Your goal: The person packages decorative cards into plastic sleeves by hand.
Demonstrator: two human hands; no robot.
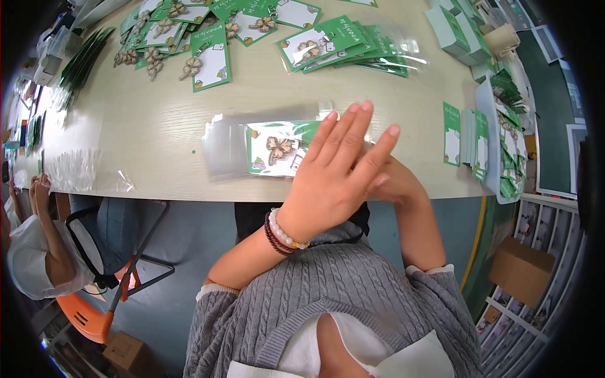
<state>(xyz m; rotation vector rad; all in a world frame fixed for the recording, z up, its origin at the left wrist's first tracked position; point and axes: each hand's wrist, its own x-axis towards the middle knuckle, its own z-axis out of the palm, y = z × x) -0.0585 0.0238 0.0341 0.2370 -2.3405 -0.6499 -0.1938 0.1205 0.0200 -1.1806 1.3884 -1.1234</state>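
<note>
A clear plastic bag (pixel 257 165) holding a green-and-white card with a bronze-coloured four-leaf clover keychain (pixel 278 148) lies near the table's front edge. Under it is a small stack of clear bags (pixel 224 148). My left hand (pixel 334 179), with bead bracelets on its wrist, lies flat over the bag's right part, fingers stretched out and pointing away from me. Behind and to the right of it is my right hand (pixel 396 177), mostly covered by the left, so its fingers and anything in them are hidden.
Loose cards with clover keychains (pixel 209 57) are heaped at the far left. Bagged cards (pixel 359 47) overlap at the far middle. A plastic bin (pixel 490 135) of packed cards stands at the right beside more cards (pixel 451 133). At left, clear bags (pixel 75 169) lie near another person (pixel 47 252).
</note>
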